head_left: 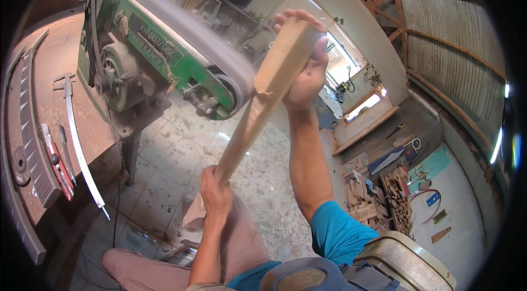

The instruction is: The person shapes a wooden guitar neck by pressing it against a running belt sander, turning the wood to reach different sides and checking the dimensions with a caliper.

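A long, pale shaped piece of wood (274, 69) slants across the middle, with a thick block-like upper end and a slimmer shaft. My right hand (308, 80) grips its upper end, fingers behind it and thumb along the side. My left hand (216, 198) is wrapped round the lower shaft, and the wood's wider foot shows just beyond it. Midway, the wood's side meets, or comes very close to, the rounded front end of the belt sander (219, 96); exact contact cannot be made out. The sander's grey belt (186, 30) looks smeared, as if running.
Left of the sander, a dusty workbench (88, 148) carries a caliper (68, 91), a red utility knife (65, 173), a dark pen-like tool (67, 148) and long metal strips (30, 126). Stacked wood offcuts (398, 198) lie on the right. The tiled floor (164, 181) is dusty.
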Motion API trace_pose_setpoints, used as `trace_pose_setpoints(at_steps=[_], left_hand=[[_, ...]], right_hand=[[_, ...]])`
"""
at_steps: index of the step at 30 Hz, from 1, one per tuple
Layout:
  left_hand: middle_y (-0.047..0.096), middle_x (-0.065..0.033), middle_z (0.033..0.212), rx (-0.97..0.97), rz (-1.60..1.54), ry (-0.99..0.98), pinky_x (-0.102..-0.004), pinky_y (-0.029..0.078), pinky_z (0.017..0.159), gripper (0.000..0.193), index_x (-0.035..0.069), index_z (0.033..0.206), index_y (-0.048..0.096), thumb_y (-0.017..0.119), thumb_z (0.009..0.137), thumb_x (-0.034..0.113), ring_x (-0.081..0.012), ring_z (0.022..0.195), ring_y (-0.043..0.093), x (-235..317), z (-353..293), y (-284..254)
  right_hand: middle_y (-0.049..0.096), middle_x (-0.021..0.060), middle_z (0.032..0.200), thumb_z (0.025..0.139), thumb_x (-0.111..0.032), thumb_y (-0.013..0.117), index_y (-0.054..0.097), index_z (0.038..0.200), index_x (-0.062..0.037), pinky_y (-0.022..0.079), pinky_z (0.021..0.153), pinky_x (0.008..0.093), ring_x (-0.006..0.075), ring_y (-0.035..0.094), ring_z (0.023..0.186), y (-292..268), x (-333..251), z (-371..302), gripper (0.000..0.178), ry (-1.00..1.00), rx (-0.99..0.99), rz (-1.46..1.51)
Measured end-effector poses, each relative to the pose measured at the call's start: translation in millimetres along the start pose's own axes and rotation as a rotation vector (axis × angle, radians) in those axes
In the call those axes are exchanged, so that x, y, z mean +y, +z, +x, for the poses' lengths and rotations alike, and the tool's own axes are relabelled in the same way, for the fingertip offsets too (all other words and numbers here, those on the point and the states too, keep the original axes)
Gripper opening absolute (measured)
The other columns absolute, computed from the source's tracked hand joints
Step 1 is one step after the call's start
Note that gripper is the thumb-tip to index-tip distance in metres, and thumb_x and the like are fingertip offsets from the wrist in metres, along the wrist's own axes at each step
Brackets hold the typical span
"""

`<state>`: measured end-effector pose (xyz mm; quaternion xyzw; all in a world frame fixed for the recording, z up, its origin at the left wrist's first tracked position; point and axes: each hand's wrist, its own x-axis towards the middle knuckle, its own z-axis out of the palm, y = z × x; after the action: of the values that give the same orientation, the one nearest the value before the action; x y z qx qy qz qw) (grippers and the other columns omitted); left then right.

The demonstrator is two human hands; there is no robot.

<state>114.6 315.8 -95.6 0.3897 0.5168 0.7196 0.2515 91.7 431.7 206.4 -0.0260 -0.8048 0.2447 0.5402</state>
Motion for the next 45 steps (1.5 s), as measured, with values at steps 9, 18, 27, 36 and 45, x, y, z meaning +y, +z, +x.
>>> trace_pose_setpoints(at_steps=[9,18,27,36,45], left_hand=[[0.065,-0.0253,0.103,0.007,-0.026,-0.003,-0.0476,0.050,0.085,0.031,-0.003,0.116,0.055,0.058,0.085,-0.003,-0.0453,0.095,0.064,-4,6,-4],[0.066,-0.0254,0.095,-0.001,-0.047,0.011,-0.0482,0.050,0.081,0.030,-0.002,0.114,0.056,0.054,0.084,-0.001,-0.0466,0.088,0.064,-3,9,-6],[0.065,-0.0241,0.092,-0.021,-0.084,-0.032,-0.0462,0.050,0.079,0.033,-0.002,0.112,0.057,0.055,0.079,-0.001,-0.0438,0.086,0.064,-5,11,-6],[0.065,-0.0223,0.085,-0.056,-0.105,-0.041,-0.0461,0.049,0.074,0.030,-0.002,0.109,0.058,0.057,0.079,0.001,-0.0416,0.077,0.063,-6,15,-7],[0.064,-0.0186,0.078,-0.063,-0.120,-0.069,-0.0427,0.050,0.071,0.026,-0.002,0.103,0.059,0.056,0.078,0.004,-0.0361,0.072,0.064,-9,17,-5]], right_hand=[[0.056,0.0173,0.137,0.113,-0.047,0.024,0.049,0.139,-0.0026,0.046,0.111,0.0427,0.0295,0.059,0.126,2,0,-2,0.057,0.005,-0.002,-0.006],[0.056,0.0163,0.137,0.113,-0.046,0.024,0.048,0.139,-0.0042,0.049,0.106,0.0423,0.0288,0.061,0.123,-4,1,-2,0.055,-0.034,-0.034,-0.103],[0.057,0.0160,0.134,0.114,-0.045,0.025,0.047,0.138,-0.0056,0.051,0.104,0.0413,0.0282,0.064,0.118,3,3,1,0.052,-0.067,-0.037,-0.181],[0.056,0.0155,0.134,0.114,-0.045,0.023,0.046,0.139,-0.0068,0.052,0.102,0.0398,0.0268,0.065,0.114,2,3,1,0.051,-0.081,-0.038,-0.267],[0.056,0.0133,0.132,0.114,-0.047,0.021,0.047,0.138,-0.0084,0.052,0.089,0.0339,0.0216,0.067,0.102,10,-5,-2,0.052,-0.039,-0.005,-0.437]])
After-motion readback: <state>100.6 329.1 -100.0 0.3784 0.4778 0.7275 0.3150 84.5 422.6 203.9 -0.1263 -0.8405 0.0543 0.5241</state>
